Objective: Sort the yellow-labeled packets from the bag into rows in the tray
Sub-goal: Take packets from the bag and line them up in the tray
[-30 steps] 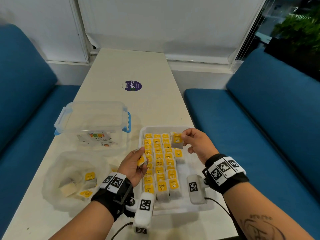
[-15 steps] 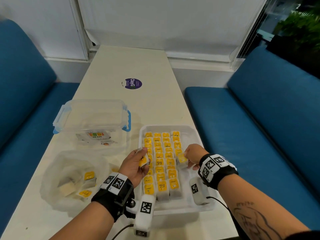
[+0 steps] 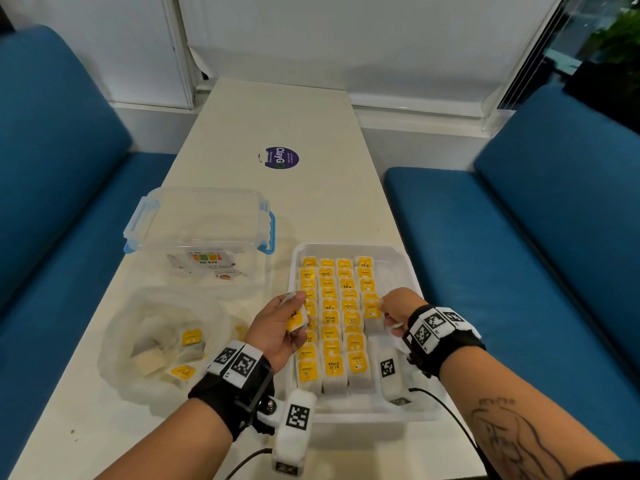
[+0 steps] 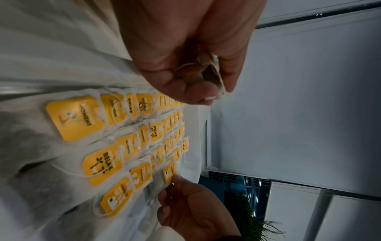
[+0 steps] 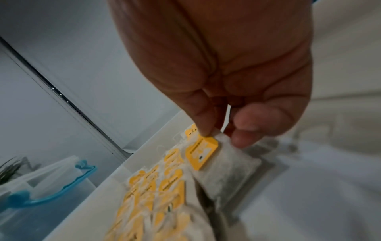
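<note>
A white tray (image 3: pixel 412 408) on the table holds several rows of yellow-labeled packets (image 3: pixel 331 318). My left hand (image 3: pixel 277 327) hovers at the tray's left edge and grips a small stack of packets (image 3: pixel 296 315), seen pinched between thumb and fingers in the left wrist view (image 4: pixel 206 73). My right hand (image 3: pixel 398 306) is low over the rightmost row and pinches one packet (image 5: pixel 224 161) by its top edge as it lies on the tray. A clear plastic bag (image 3: pixel 138 341) at the left holds a few more packets (image 3: pixel 191 337).
A clear lidded box with blue clips (image 3: pixel 204 230) stands behind the bag. A purple sticker (image 3: pixel 281 157) lies farther up the table. Blue benches (image 3: pixel 519 254) flank both sides of the narrow table.
My right hand carried a packet from the tray's far end down to the near end of the rightmost row and lowered it there. The left hand stayed put with its stack.
</note>
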### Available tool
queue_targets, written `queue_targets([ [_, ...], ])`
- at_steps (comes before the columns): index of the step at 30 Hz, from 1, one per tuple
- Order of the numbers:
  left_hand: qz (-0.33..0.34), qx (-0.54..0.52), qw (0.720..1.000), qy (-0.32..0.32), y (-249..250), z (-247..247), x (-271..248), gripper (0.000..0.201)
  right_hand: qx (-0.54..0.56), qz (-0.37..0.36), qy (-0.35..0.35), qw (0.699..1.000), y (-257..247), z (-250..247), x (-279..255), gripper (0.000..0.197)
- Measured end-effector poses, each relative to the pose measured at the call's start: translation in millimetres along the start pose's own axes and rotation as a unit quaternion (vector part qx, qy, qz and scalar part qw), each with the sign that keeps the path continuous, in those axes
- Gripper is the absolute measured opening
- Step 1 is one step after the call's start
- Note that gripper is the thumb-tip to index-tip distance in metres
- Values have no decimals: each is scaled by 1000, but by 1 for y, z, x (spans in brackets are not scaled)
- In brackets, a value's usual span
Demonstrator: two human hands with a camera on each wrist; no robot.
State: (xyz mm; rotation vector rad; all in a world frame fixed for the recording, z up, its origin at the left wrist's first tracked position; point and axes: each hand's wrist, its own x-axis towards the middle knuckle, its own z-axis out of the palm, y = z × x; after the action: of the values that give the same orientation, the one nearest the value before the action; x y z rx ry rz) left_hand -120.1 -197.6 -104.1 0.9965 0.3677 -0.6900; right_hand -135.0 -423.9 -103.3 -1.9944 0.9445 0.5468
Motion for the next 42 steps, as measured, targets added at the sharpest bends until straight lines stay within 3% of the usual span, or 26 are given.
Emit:
queue_targets([
  [8,1,8,1000,3,-1,1,-2,8,3,-1,0,1000,1,4,4,24],
  [13,1,9,1000,-8,-1,5,-8,9,-141,-25,54,988,-6,7,5,15],
  [15,0,10,1000,-16,-1,7,-11,13,-203,-79,98,971,-11,3,-3,15],
  [17,-1,9,1000,-21,-1,10,-14,16,-154,-139,105,973,-19,-3,-22,12],
  [20,9,14,1000,-22,0,17,-16,19,-72,-232,45,969,-34,-5,-59,13],
  [23,30,17,999,-26,-1,23,-18,18,-55,-301,-28,952,-50,5,-94,17],
  [26,50,9,998,-30,-3,29,-19,21,-77,-334,-43,938,-56,21,-112,19],
  [29,59,-6,998,-35,-6,34,-21,21,-103,-319,1,942,-52,34,-112,28],
  [33,59,-27,998,-26,-11,37,-25,12,-35,-277,33,960,-42,40,-107,35],
  [38,62,-68,995,-28,-16,37,-26,13,59,-227,-13,972,-41,44,-111,36],
  [42,22,-129,990,-54,-12,35,-26,26,90,-197,-50,975,-42,39,-113,20],
])
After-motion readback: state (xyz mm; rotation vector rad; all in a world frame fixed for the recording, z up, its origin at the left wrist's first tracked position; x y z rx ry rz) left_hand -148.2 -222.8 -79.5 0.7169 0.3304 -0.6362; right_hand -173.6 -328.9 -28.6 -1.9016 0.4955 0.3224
